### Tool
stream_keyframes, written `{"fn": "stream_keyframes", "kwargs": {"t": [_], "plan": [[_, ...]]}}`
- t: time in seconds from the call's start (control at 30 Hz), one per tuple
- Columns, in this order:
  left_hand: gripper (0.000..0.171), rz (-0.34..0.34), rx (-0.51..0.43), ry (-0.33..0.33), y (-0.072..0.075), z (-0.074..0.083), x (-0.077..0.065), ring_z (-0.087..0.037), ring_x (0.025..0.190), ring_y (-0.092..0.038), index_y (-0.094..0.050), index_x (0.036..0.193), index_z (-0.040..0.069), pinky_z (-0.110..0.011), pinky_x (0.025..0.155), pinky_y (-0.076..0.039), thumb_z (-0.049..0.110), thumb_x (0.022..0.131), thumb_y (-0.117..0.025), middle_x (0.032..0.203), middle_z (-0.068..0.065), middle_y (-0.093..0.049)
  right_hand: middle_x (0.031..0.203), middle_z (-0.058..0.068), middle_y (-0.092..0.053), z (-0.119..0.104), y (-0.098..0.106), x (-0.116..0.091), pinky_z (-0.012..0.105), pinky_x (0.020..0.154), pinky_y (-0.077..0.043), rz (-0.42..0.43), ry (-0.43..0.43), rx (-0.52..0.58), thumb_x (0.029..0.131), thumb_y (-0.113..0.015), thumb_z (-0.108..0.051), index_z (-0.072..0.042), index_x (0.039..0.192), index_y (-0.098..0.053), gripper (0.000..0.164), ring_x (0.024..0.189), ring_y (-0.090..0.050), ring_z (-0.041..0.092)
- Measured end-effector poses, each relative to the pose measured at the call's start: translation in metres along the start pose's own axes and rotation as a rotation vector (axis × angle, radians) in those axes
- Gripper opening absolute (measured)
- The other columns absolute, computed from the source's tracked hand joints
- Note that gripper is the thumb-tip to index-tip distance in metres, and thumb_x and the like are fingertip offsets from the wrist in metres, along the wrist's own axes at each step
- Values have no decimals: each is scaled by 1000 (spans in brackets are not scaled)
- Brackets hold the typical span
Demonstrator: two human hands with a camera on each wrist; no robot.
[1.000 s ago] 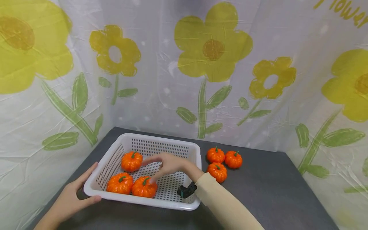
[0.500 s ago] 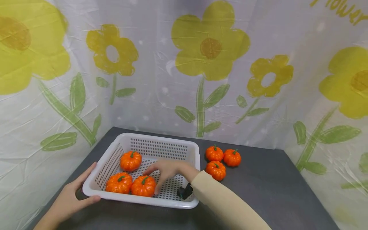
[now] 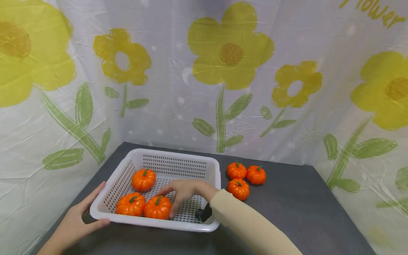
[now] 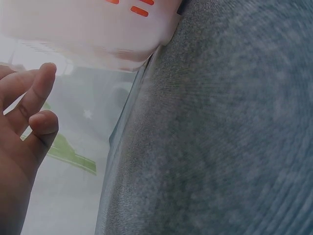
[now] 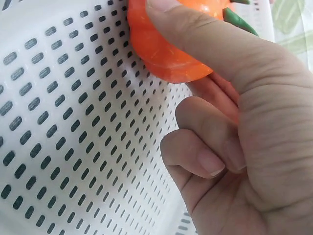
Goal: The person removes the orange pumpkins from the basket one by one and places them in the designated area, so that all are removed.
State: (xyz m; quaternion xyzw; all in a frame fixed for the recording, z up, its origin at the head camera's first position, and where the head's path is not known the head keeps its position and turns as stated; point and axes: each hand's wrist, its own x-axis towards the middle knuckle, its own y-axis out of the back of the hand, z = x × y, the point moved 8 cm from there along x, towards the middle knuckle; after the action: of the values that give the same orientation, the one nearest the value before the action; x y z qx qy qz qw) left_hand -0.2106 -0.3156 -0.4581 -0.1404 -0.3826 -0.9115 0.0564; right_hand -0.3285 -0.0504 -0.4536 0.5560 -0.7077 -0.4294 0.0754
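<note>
Evidently, a person is working with two bare hands at a white perforated plastic basket [image 3: 159, 223] on a dark grey tabletop [image 3: 293, 209]. The right hand [image 3: 185, 190] reaches in over the basket's right side and grips a glossy orange pumpkin [image 3: 157, 209] at the front, thumb on one side and a finger round the back; its lower fingers curl in beside it. The left hand [image 3: 74, 222] lies at the front left corner, thumb and fingers spread along the rim; how firmly it steadies the basket cannot be told.

The pumpkin's shiny, rounded skin could slip from so partial a grasp. The left pumpkin [image 3: 130, 204] sits against it and could be nudged into rolling; the back pumpkin [image 3: 143, 180] stands near. A black device [image 3: 204, 213] at the right wrist might snag the basket's right wall and drag it, especially under a light left hand. Outside, three more pumpkins cluster, the nearest pumpkin [image 3: 238, 190] close to the cream sleeve [image 3: 251, 219], where a wide elbow swing could knock it.
</note>
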Motion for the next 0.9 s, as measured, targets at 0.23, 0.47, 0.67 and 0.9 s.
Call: {"fn": "stream_keyframes", "kwargs": {"t": [0.23,0.47,0.67,0.9], "plan": [[105,15,-10,-18,0,1,1,26,114,-39,-33,168,22,-10,82,-43,19,81,-92,138,53,-26,155,-10,-57,1,1,0,30,118,-38,-7,22,66,82,-92,-20,-22,154,-57,80,142,-48,4],[105,6,-3,-11,0,1,0,26,114,-38,-33,168,19,-11,83,-44,20,81,-92,154,32,-39,155,-9,-56,-1,1,0,24,103,-49,-28,55,145,83,-89,-15,-20,154,-58,77,133,-52,0],[105,-20,17,22,-2,0,2,26,110,-38,-31,169,15,-18,80,-49,24,83,-91,156,-28,-50,155,-7,-56,-1,4,-1,23,95,-53,-21,69,200,83,-87,-10,-18,154,-57,77,126,-54,0],[106,5,11,-3,1,0,0,25,112,-39,-33,168,20,-16,81,-48,23,81,-92,152,33,-38,153,-7,-58,-5,10,-4,24,94,-55,3,97,226,83,-85,-8,-17,154,-57,77,121,-56,3]]}}
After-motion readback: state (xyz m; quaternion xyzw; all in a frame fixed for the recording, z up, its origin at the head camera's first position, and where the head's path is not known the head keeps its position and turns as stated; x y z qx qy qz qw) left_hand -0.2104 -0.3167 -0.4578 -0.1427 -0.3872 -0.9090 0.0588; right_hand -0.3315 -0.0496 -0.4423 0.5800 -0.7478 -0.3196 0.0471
